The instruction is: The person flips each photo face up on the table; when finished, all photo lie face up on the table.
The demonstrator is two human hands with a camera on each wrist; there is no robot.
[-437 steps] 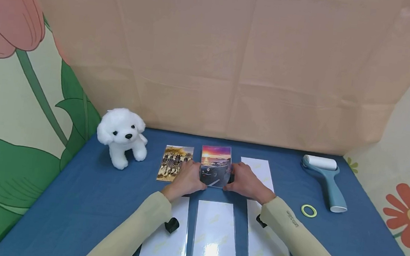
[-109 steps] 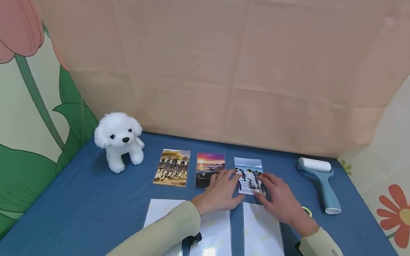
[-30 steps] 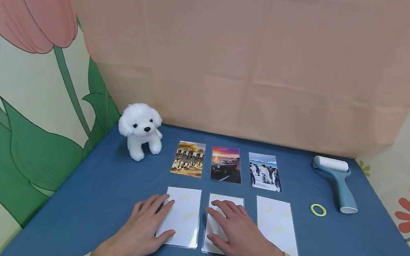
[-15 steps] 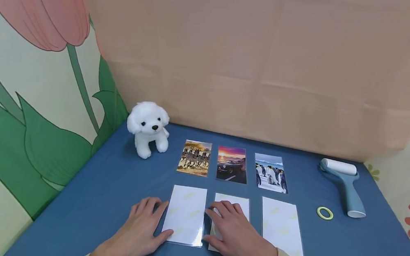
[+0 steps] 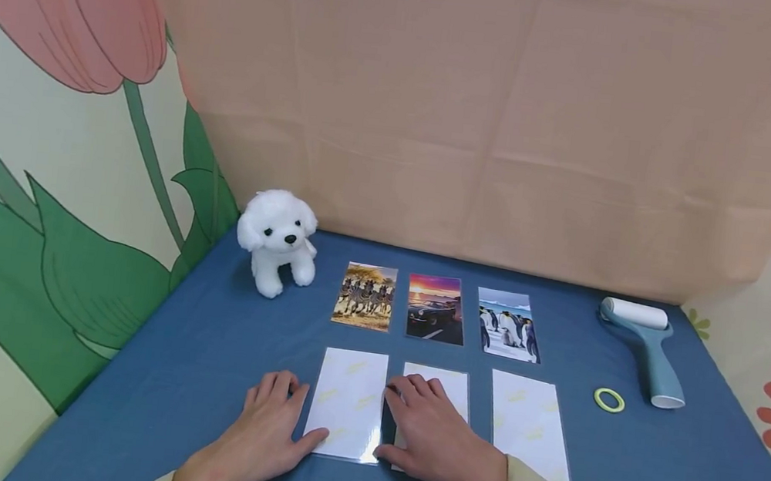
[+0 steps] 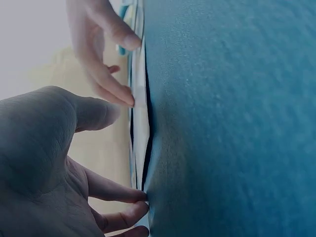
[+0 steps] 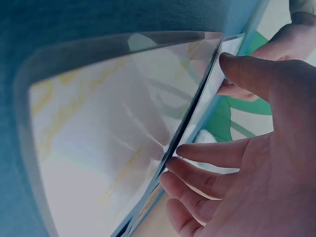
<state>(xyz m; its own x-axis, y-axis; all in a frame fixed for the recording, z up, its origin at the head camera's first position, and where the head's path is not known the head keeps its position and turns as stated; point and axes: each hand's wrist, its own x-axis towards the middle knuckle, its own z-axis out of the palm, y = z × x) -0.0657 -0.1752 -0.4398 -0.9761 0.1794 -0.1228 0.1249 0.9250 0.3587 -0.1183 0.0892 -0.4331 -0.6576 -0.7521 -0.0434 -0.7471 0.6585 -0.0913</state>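
Three white cards in clear sleeves, with faint yellow marks, lie face down in a front row. My left hand (image 5: 263, 430) is at the left edge of the left card (image 5: 350, 401), thumb at its near corner. Along that card's right edge my right hand (image 5: 439, 439) rests, fingers loosely bent, covering part of the middle card (image 5: 450, 384). The right wrist view shows the middle card (image 7: 94, 143) close up. In the left wrist view the left card's near edge (image 6: 140, 113) stands slightly off the cloth. The right card (image 5: 527, 421) lies untouched.
Behind lie a zebra photo (image 5: 365, 296), a car-at-sunset photo (image 5: 435, 309) and a penguin photo (image 5: 508, 325). A white plush dog (image 5: 279, 238) sits at back left. A blue-handled lint roller (image 5: 650, 347) and a yellow-green ring (image 5: 609, 400) lie right on the blue cloth (image 5: 206, 363).
Since the earliest frame, the car photo has been released and a penguin photo lies face up where a white card lay. Both hands have come down to the left front card. Lately they barely move.
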